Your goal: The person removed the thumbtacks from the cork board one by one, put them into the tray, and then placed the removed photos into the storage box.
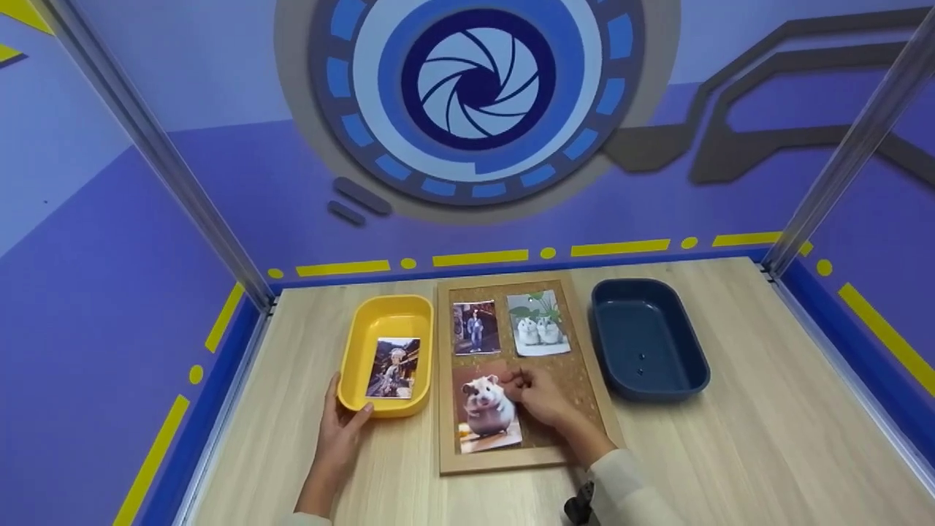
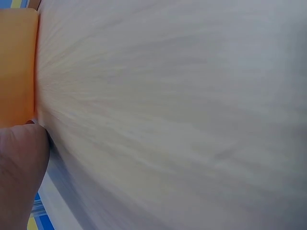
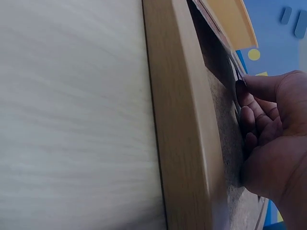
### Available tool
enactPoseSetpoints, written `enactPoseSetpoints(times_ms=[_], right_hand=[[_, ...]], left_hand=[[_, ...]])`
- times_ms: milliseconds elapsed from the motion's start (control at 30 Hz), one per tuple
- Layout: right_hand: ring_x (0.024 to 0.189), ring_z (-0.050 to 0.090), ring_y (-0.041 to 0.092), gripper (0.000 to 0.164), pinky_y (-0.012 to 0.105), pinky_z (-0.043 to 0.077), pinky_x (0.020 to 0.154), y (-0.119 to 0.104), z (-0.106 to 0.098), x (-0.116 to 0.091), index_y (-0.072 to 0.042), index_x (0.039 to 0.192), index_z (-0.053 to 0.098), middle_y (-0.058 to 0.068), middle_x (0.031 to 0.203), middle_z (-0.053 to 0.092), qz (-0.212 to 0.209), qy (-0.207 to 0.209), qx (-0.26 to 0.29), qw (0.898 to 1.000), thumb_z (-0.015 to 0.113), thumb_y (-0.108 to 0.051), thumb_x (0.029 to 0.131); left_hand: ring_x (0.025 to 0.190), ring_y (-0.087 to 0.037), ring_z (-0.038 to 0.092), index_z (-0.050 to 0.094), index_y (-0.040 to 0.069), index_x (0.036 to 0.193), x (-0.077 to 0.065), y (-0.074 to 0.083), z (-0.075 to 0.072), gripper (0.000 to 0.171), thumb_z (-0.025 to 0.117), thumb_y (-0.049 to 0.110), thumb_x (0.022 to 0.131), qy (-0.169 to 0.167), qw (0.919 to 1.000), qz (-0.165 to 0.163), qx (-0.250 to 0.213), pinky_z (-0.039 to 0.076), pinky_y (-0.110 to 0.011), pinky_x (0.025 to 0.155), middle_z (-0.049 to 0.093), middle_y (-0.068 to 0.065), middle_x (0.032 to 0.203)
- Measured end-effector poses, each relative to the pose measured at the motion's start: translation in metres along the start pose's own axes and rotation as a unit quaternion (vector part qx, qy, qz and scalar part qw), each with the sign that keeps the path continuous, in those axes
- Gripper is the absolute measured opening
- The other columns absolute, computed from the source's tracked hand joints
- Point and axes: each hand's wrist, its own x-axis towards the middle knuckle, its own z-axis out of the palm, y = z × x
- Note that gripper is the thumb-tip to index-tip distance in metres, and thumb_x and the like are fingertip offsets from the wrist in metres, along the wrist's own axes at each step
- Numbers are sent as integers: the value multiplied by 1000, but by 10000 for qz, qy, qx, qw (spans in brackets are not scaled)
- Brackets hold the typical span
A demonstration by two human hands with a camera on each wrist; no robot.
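On the left part of the table (image 1: 301, 343), the left hand (image 1: 340, 437) was holding the near left corner of a yellow tray (image 1: 400, 319); its thumb lay at the near rim and the other fingers reached along the outer left wall, so the hand was only partly closed, around this corner. Inside the tray, towards its near end, lay a portrait photo (image 1: 394, 371) of one figure. To the right of this tray, just beside it, was a cork board (image 1: 577, 387) with a light wooden frame (image 1: 504, 463). At its upper left there was a street photo (image 1: 475, 329) with a standing person. Below this one, over the near left part of the cork, was the larger hamster photo (image 1: 486, 418). The right hand (image 1: 540, 398) pinched the right edge of it, near the upper corner, between thumb and bent finger, and the right wrist view showed this edge raised from the cork. Whether something more was between the fingertips, I could not tell. At the upper right of the board was a photo of two hamsters (image 1: 539, 329). Farther right stood a dark blue tray (image 1: 632, 321), with two small shiny pieces (image 1: 642, 356) on its bottom.
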Motion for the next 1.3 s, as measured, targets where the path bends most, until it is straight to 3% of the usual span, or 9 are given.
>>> enactPoseSetpoints(times_ms=[200,367,600,700,1000,1133,1300], right_hand=[[80,59,9,23,18,50,72,-3,0,1,17,107,67,30,96,72,41,8,305,9995,70,8,87],[80,60,12,23,20,50,72,-4,2,2,14,107,70,26,92,73,304,302,292,9987,70,6,86],[77,60,13,24,18,49,69,-14,5,2,20,111,67,37,98,70,449,740,342,9957,65,10,89],[76,59,11,25,18,49,68,-6,3,9,19,111,67,29,94,71,506,867,531,9935,67,8,89],[71,56,10,25,19,45,59,-18,3,12,21,112,64,8,82,68,654,1215,1354,9811,67,11,90],[69,57,9,25,20,43,55,-27,4,14,20,114,65,7,82,70,624,1312,1506,9779,68,11,90],[73,60,9,25,21,49,62,-35,6,17,19,114,67,15,88,74,537,1443,1434,9776,68,12,90]], left_hand=[[170,-37,8,-6,26,173,1,2,1,96,64,23,107,32,10000,-35,58,17,-55,137,0,-10,183],[171,-34,5,-4,27,173,0,4,1,96,64,21,107,24,10000,-49,19,15,-53,138,-1,-7,184],[171,-33,3,-7,29,173,-1,4,2,95,63,22,108,-53,9999,-90,-36,14,-53,138,-3,-6,184],[171,-33,2,-6,29,173,-1,2,2,96,64,24,107,-43,9999,-95,-7,13,-54,138,-3,-6,184],[170,-36,5,-5,28,173,-3,2,3,97,65,23,107,-53,9999,-83,-79,15,-55,138,-2,-8,183],[171,-34,4,-6,29,173,-4,4,2,98,65,22,106,-42,9998,-37,-173,14,-54,138,-3,-7,184],[170,-35,7,-5,27,173,-6,3,2,99,67,22,106,-55,9999,94,-44,13,-55,138,-1,-8,183]])
